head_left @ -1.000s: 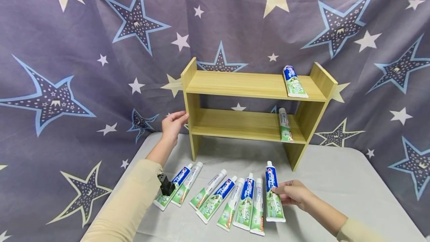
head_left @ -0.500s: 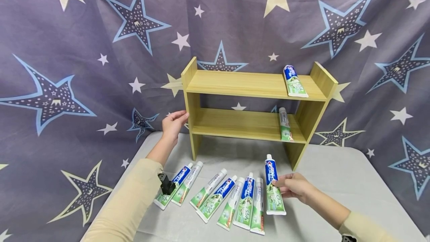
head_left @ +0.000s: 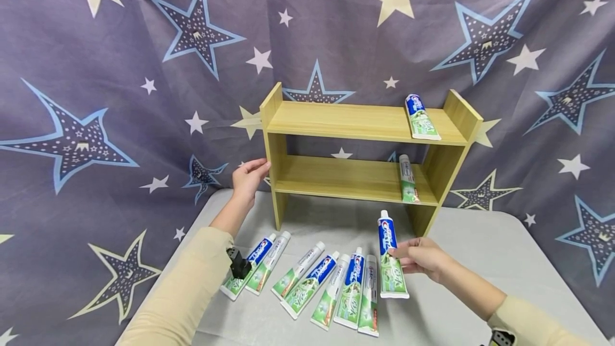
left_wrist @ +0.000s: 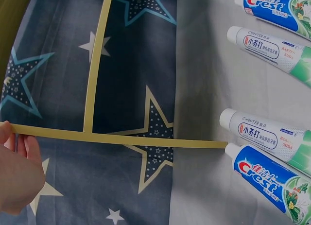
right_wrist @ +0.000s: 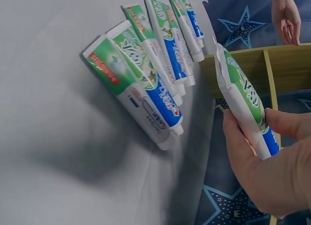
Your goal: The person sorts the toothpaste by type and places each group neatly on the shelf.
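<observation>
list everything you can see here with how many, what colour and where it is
crest tubes: 5, blue and green; three on the table, one on the upper tier, one in the right hand
baking soda tubes: 5, white and green; four on the table, one on the lower tier
shelf unit: 1, light wood, standing on the table
table: 1, grey, below everything
backdrop: 1, purple-grey with stars, behind the shelf unit
black devices: 2, one per wrist
sleeves: 2, beige
left hand: touching the shelf unit's left side
right hand: holding a crest tube

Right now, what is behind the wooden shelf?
A star-patterned curtain shows above the wooden shelf and through the gap between its two boards. Whatever the boards themselves cover cannot be seen.
</observation>
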Available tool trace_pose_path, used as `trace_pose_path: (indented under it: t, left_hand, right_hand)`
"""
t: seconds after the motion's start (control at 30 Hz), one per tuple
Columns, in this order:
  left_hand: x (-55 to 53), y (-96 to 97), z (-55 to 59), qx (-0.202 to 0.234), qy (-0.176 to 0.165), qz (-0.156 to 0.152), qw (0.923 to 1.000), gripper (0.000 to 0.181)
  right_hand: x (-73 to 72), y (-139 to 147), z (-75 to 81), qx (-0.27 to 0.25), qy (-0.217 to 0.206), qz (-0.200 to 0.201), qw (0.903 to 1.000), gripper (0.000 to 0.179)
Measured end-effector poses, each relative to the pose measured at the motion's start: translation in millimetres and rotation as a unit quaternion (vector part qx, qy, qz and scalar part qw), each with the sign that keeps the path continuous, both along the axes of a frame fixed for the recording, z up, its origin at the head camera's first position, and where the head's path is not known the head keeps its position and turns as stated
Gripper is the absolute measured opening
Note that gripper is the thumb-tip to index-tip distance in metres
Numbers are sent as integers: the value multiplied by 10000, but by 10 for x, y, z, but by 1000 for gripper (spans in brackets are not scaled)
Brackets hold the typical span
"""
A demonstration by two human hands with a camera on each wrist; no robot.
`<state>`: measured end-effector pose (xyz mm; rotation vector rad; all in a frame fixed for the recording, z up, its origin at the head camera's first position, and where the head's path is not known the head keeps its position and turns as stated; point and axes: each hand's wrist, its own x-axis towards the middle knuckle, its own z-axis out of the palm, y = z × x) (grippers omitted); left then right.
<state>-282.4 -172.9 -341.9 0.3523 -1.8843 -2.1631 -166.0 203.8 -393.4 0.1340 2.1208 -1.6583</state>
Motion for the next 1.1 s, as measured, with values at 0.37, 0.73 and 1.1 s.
trace_pose_path:
  t: [0.37,0.73,1.1]
  left_hand:
    - [-21,0,-22,-25,10,-7,10000,36]
    - [-22,-8,-36,-87,-36,33,10000,34]
    - [-24,-2,-25,-123,-110,13,9999,35]
  right_hand:
    - [-13,32,194,-72,65,181,9998,50]
    - [-55,72,366,-243,134,342,9990,50]
    - [-104,87,574,-383,186,386,9983,58]
